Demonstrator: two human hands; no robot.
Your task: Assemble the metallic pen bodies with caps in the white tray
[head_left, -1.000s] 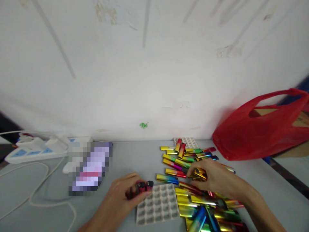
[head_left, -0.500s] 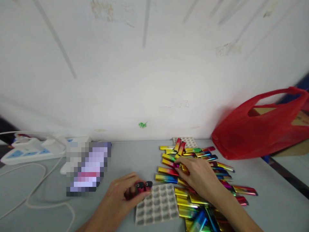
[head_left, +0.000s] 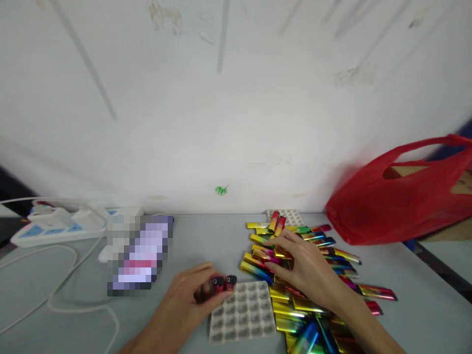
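My left hand [head_left: 188, 300] is closed around at least two red flat tubes [head_left: 223, 283], whose black ends with small round holes point up past my fingers. Just right of it, partly under my fingertips, lies a pale moulded tray [head_left: 245, 312] with rows of pockets. My right hand [head_left: 298, 258] reaches over a pile of shiny flat tubes [head_left: 291, 309] in gold, red, blue and green. Its thumb and fingers are apart, resting among several tubes at the pile's left side; nothing is lifted in them. My palm and forearm cover part of the pile.
A second pocketed tray [head_left: 293, 216] sits by the wall behind the pile. To the right stands a red plastic bag [head_left: 401, 196]. On the left are a blurred phone [head_left: 142, 255], a white power strip [head_left: 33, 231] and loose white cables [head_left: 77, 308] on the grey table [head_left: 199, 241].
My right hand's thumb and fingers have spread apart, and tubes at the pile's left edge have turned slightly. My left hand still holds the red tubes. The whole view has shifted slightly.
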